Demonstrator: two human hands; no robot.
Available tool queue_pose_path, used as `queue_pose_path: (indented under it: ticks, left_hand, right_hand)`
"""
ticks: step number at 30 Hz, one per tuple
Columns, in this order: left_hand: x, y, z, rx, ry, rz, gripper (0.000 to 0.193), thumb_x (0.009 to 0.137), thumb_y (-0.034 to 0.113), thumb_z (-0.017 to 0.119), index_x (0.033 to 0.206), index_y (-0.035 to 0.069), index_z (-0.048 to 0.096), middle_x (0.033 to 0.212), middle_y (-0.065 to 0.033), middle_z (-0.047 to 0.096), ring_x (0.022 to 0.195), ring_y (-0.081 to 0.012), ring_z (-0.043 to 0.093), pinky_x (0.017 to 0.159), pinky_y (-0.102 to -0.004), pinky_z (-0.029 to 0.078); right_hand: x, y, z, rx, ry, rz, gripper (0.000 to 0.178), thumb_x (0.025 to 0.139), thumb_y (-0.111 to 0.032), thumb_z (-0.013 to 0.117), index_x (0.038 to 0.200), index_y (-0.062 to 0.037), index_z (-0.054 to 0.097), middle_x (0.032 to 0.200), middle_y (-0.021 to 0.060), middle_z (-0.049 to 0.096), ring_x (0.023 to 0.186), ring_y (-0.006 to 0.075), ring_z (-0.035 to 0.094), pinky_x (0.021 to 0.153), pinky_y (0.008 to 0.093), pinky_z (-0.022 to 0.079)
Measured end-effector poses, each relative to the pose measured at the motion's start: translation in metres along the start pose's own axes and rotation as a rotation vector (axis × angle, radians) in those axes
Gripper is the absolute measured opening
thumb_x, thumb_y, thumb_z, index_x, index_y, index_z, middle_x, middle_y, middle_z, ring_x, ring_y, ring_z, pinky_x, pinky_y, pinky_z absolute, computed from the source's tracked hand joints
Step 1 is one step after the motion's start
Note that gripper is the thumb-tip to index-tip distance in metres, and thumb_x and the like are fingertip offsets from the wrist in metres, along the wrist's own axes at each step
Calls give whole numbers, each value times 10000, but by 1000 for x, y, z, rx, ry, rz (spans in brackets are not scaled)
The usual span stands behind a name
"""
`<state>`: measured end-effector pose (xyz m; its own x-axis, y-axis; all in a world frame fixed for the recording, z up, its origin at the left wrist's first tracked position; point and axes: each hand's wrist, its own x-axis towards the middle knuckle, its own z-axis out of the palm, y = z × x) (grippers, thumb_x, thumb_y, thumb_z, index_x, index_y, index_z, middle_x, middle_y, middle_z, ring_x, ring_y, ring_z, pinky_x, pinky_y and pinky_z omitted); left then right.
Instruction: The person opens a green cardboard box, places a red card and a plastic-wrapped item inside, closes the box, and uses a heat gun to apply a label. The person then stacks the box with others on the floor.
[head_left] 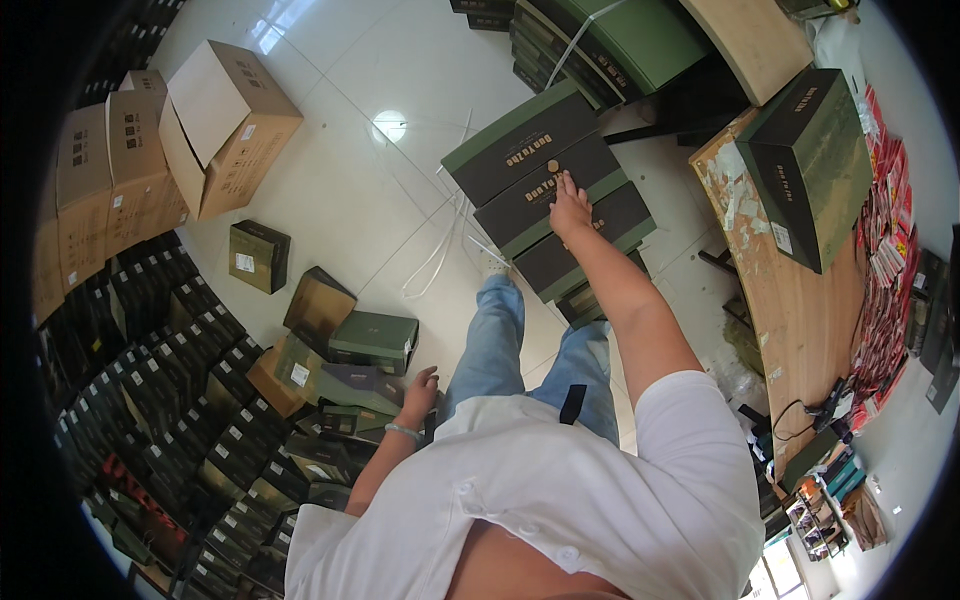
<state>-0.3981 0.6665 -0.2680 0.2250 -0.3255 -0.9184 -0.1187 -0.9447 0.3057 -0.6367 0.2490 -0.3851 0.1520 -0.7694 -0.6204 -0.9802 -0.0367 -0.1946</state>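
Observation:
My right hand [570,208] reaches forward, its fingers stretched out and lying on the dark face of the middle box [545,190] in a stack. That stack is of several dark grey and green shoe-box-like cartons, with another box [520,135] beyond it and one [590,238] nearer to me. My right hand grips nothing that I can see. Low at my left side hangs my left hand [420,396], its fingers loosely bent and apart, with nothing in it. Beside it are a dark green box [373,342] and other piled boxes. Loose white strapping [438,255] trails on the tiles left of the stack.
Brown cardboard cartons [235,125] stand at the far left, above rows of dark boxes [190,400]. A single box [259,256] sits on the floor. On the right, a worn wooden table [815,310] bears a large green box [815,165] and red packets [890,240]. Strapped green boxes [640,40] stand ahead.

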Motion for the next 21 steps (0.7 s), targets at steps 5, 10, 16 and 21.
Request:
queue_pose_path:
  ticks: [5,10,16,21]
  left_hand:
    - [27,-8,-8,-59,-5,116,424,918,113,449,1327,24,515,1166,-175,627,1031,-231,601,923,-328,468]
    - [28,10,-15,-120,-37,104,423,927,116,441,1334,21,507,1209,-177,603,1077,-225,578,951,-325,446]
    - [25,7,-14,-43,-64,17,427,925,111,448,1339,17,499,1213,-175,603,1071,-226,579,949,-329,445]
    - [40,-2,-5,-52,-5,86,378,911,105,469,1269,31,566,1113,-187,665,1034,-230,625,899,-307,466]
  right_hand:
    - [-6,-6,-3,-18,66,-95,611,879,-97,566,1455,-164,374,1605,19,53,1366,303,290,1081,422,339]
    - [12,-13,-15,-4,-14,-145,592,872,-64,565,1435,-140,397,1594,28,98,1369,312,295,1083,423,346]
    - [31,-4,7,508,243,-45,485,895,-81,560,1368,-34,462,1512,99,312,1302,317,416,1069,382,380]
    - [15,56,-33,913,539,87,525,898,-97,584,1398,-36,435,1524,223,266,1318,329,435,1024,350,430]
